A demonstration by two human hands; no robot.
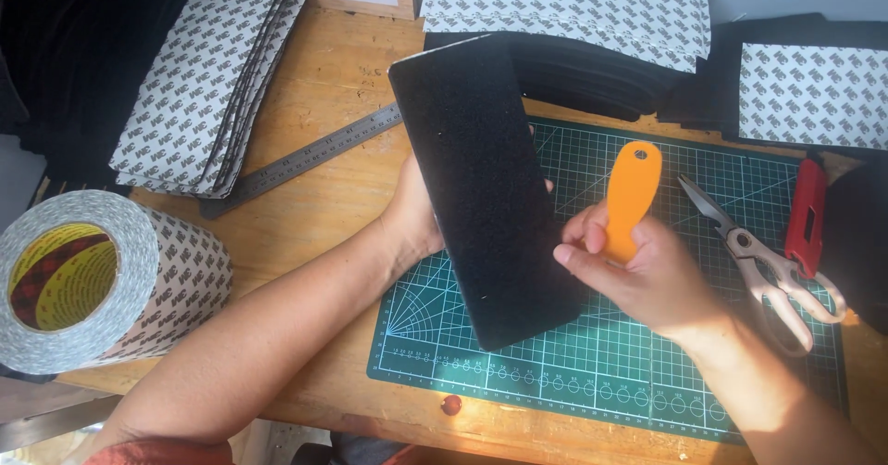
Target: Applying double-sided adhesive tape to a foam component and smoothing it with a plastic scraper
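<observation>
Head view showing left hand gripping black felt strip tilted over green cutting mat, right hand pinching orange scraper beside it, possibly risking strip slipping or creasing under uneven scraper pressure, nearby scissors getting knocked.

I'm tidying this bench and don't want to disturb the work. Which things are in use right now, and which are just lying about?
In use:
left hand holding the black panel
right hand holding the orange scraper
cutting mat beneath them

Lying about:
scissors
red knife
steel ruler
tape roll
stacks of backed sheets
</observation>
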